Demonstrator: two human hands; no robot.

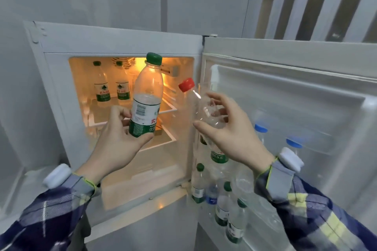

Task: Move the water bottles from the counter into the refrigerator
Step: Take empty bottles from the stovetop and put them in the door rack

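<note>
a small white refrigerator (114,47) stands open against grey wall panels, its lit shelf (106,112) carrying two green-capped bottles (102,85) at the far left. the open door (285,91) at right holds more bottles low down. the left hand (120,134) grasps a green-capped bottle (146,98) upright before the opening; the right hand (230,128) grips a tilted red-capped bottle (202,106) just right of it.
</note>
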